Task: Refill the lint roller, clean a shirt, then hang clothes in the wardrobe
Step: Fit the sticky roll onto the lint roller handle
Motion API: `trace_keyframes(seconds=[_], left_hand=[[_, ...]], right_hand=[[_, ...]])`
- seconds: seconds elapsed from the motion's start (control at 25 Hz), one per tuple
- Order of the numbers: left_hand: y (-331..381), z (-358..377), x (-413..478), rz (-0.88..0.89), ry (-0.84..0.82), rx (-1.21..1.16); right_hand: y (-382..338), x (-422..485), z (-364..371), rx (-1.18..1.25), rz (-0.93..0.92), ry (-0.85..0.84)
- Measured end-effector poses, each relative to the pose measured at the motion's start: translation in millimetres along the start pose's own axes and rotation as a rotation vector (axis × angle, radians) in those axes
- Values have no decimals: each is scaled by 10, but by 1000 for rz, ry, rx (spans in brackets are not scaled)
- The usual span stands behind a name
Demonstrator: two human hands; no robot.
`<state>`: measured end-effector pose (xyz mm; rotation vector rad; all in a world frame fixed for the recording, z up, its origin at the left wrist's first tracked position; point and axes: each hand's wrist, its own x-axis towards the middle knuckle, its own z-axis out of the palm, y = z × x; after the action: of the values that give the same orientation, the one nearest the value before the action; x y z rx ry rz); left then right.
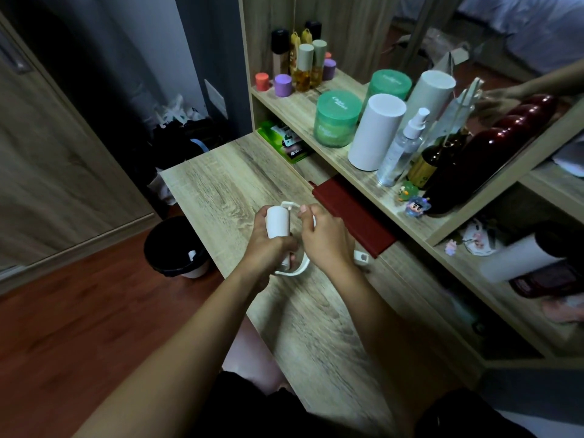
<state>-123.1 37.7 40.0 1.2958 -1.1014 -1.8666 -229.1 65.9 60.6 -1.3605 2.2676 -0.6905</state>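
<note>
Over the wooden desk I hold a white lint roller. My left hand grips the white refill roll, which stands upright on the roller's frame. The frame's white arm curves over the top of the roll. My right hand pinches that frame near the roll's top. The white curved handle shows below, between my two hands. A small white piece lies on the desk just right of my right wrist. No shirt or wardrobe clothes can be seen.
A dark red flat case lies under the shelf beside my right hand. The shelf carries green jars, white cylinders, a spray bottle, bottles and small figures. A black bin stands on the floor left of the desk. A wooden door is far left.
</note>
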Motion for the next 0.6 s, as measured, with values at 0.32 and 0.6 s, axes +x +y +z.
trace_keyframes(seconds=[0.32,0.6], left_hand=[[19,-29,-97,-4,-11,71],[54,-93,-130,29,-30,121]], right_hand=[[-21,-53,71,24,10,-33],[-61,-54,64,60,-7,-27]])
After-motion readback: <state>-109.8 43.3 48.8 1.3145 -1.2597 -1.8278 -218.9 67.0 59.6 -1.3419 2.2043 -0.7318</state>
